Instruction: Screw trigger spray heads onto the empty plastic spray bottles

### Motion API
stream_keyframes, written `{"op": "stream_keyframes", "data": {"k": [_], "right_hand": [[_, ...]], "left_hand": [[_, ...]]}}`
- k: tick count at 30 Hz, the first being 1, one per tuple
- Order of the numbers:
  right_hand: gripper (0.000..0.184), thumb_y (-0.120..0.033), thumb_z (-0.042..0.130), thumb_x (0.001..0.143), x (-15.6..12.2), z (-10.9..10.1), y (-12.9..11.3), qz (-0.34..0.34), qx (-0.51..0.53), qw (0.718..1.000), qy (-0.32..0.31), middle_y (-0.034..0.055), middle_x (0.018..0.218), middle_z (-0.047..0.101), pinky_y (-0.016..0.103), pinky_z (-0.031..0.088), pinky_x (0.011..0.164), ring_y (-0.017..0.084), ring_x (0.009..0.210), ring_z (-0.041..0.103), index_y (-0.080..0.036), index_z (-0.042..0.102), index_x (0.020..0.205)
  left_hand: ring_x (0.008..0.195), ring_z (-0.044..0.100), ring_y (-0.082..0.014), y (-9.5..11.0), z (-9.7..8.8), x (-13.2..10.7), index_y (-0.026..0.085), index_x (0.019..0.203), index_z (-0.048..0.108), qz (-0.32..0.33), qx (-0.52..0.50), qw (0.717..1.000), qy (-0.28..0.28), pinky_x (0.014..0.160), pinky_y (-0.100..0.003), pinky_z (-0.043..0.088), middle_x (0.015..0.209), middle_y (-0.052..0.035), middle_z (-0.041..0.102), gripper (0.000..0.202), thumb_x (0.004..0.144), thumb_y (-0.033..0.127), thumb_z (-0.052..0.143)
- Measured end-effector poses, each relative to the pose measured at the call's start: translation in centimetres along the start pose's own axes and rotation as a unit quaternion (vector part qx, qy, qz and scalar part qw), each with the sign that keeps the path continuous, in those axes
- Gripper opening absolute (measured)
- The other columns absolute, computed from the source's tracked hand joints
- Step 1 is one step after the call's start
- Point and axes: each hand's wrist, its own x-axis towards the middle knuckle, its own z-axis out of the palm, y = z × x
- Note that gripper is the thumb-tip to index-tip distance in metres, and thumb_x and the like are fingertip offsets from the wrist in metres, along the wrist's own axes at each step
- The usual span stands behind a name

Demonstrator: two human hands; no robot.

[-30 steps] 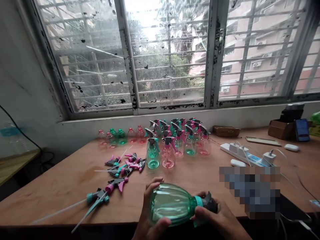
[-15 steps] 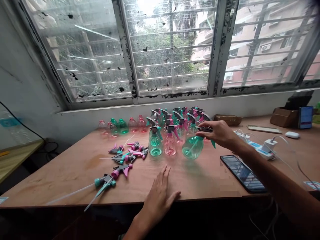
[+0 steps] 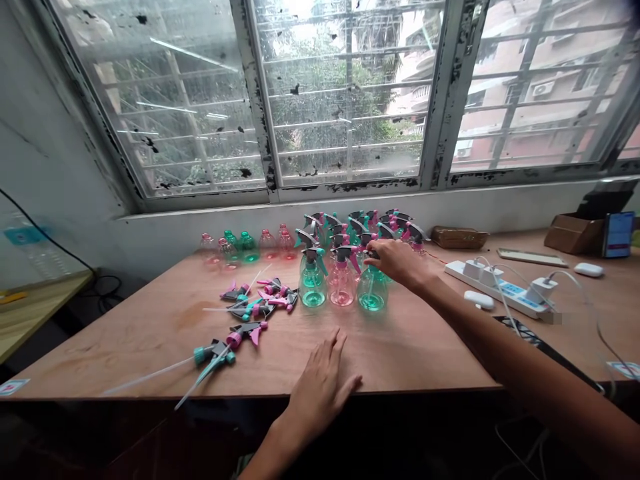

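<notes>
R hand (image 3: 400, 261) grasps green spray btl (image 3: 371, 295) by its top, btl upright btwn front & back edges of desk (image 3: 410, 353), just beside pink btl (image 3: 341, 288), w/ L hand (image 3: 320, 380) empty, fingers loose, nr front edge.

Green bottle (image 3: 373, 297): see-through, round-bellied, standing upright beneath the right hand (image 3: 399, 261), whose fingers close around its top and mostly hide it.
Pink bottle (image 3: 341, 287): see-through, upright, just left of the right hand and ahead of the left hand (image 3: 320, 377), fitted with a grey-and-pink spray head (image 3: 346, 253).
Other topped bottles (image 3: 313, 292): green and pink, upright, grouped closely beyond the right hand and to its left.
Loose spray heads (image 3: 246, 330): grey with pink or teal parts, lying scattered left of the left hand, some with thin pale tubes (image 3: 150, 376).
Open bottles (image 3: 249, 248): red and green, upright, bare-necked, well beyond the left hand, off to its left.
</notes>
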Motion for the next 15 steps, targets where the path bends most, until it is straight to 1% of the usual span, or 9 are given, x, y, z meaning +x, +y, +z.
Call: {"op": "stream_keyframes", "data": {"k": [2,5,7,10,12,14,15], "right_hand": [[0.015,-0.029,0.07,0.094,-0.1,0.0,-0.2,-0.009,-0.016,1.0,0.013,0.0135,0.099,0.075,0.035,0.052,0.07,0.032,0.092,0.069,-0.017,0.067,0.103],[0.012,-0.025,0.065,0.097,-0.2,0.4,-0.2,-0.023,-0.027,0.999,0.039,0.0154,0.107,0.071,0.037,0.054,0.076,0.033,0.104,0.063,-0.017,0.065,0.104],[0.013,-0.025,0.061,0.099,-0.1,0.9,-0.1,-0.025,-0.023,0.998,0.061,0.0166,0.111,0.069,0.039,0.055,0.079,0.033,0.108,0.06,-0.016,0.064,0.108],[0.022,-0.028,0.052,0.103,0.2,1.6,0.1,-0.011,-0.005,0.995,0.098,0.0184,0.117,0.066,0.041,0.055,0.085,0.033,0.112,0.057,-0.014,0.06,0.118],[0.029,-0.031,0.047,0.105,0.5,1.7,0.1,0.004,0.017,0.991,0.132,0.0201,0.127,0.061,0.043,0.051,0.095,0.033,0.12,0.054,-0.012,0.056,0.125],[0.039,-0.038,0.046,0.104,0.2,1.1,-0.3,0.022,0.065,0.98,0.185,0.0224,0.14,0.051,0.049,0.041,0.108,0.035,0.131,0.045,-0.011,0.053,0.131],[0.045,-0.043,0.048,0.103,-0.4,0.5,-0.7,0.03,0.108,0.97,0.214,0.0235,0.147,0.044,0.053,0.035,0.112,0.036,0.136,0.039,-0.01,0.052,0.133]], "left_hand": [[0.141,0.044,-0.0346,0.0,0.1,0.1,0.021,0.154,0.023,0.001,0.01,1.0,-0.001,0.113,-0.056,0.041,0.155,-0.02,0.04,0.07,0.096,0.035,0.059],[0.141,0.044,-0.0339,0.1,0.1,0.1,0.02,0.154,0.024,0.005,0.024,1.0,0.003,0.113,-0.055,0.041,0.155,-0.0196,0.041,0.068,0.096,0.036,0.057],[0.14,0.046,-0.0335,0.1,0.1,0.1,0.02,0.153,0.026,0.007,0.035,0.999,0.002,0.112,-0.053,0.042,0.154,-0.0191,0.044,0.066,0.097,0.037,0.056],[0.135,0.051,-0.0337,0.2,0.1,0.1,0.018,0.152,0.029,0.009,0.058,0.998,-0.011,0.111,-0.053,0.042,0.15,-0.0184,0.049,0.062,0.098,0.039,0.053],[0.132,0.053,-0.0334,0.2,0.1,0.1,0.018,0.151,0.03,0.013,0.072,0.997,-0.014,0.11,-0.052,0.042,0.149,-0.0178,0.051,0.06,0.099,0.04,0.051],[0.132,0.053,-0.0329,0.2,0.2,0.1,0.018,0.151,0.03,0.018,0.081,0.996,-0.011,0.11,-0.051,0.042,0.149,-0.0173,0.051,0.059,0.1,0.04,0.049],[0.133,0.052,-0.0325,0.2,0.2,0.1,0.017,0.151,0.029,0.021,0.084,0.996,-0.01,0.11,-0.051,0.042,0.148,-0.017,0.051,0.059,0.1,0.04,0.049]]}}
